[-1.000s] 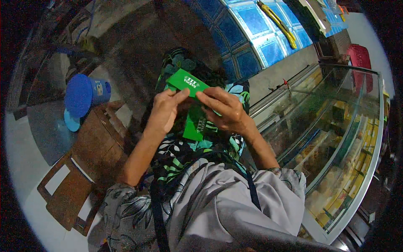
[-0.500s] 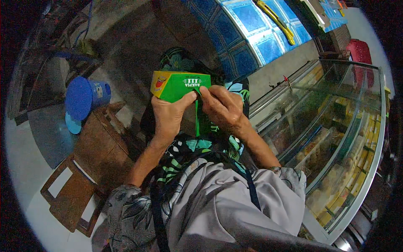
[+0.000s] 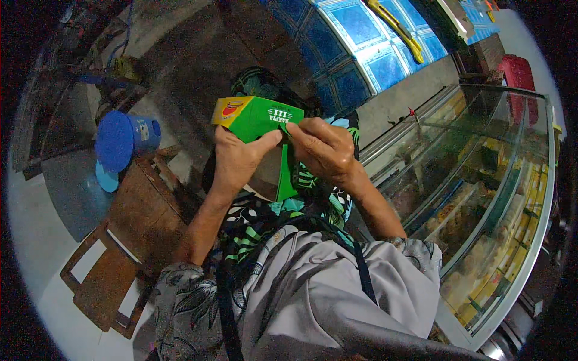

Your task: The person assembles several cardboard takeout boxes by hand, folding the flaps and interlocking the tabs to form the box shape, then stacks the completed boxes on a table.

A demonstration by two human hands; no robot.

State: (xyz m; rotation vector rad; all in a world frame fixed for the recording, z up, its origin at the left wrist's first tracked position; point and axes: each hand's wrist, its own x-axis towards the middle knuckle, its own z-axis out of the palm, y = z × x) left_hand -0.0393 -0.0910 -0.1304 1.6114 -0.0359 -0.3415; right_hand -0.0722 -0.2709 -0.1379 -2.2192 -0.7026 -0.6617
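Above my lap I hold a green and yellow cardboard box [image 3: 259,114], tilted, with its printed side facing up. My left hand [image 3: 239,153] grips the box's near left part, thumb on the green face and the other fingers out of sight underneath. At the box's right end my right hand [image 3: 325,147] pinches a green edge or flap between thumb and forefinger. Below the hands hangs an open flap [image 3: 286,174], green along its edge and pale greyish on its inner face. My two thumbs are close together near the middle of the near edge.
A brown wooden chair [image 3: 138,204] stands at my left, beside a blue bucket [image 3: 135,137]. Ahead to the right, a yellow cutter knife [image 3: 397,30] lies on a blue checked tablecloth [image 3: 361,30]. A glass display case [image 3: 469,204] holding packaged goods runs along my right.
The box has tipped a little, showing more of its yellow end. The hanging flap below has swung out, so more of its pale inner face shows. Both hands keep their grip.
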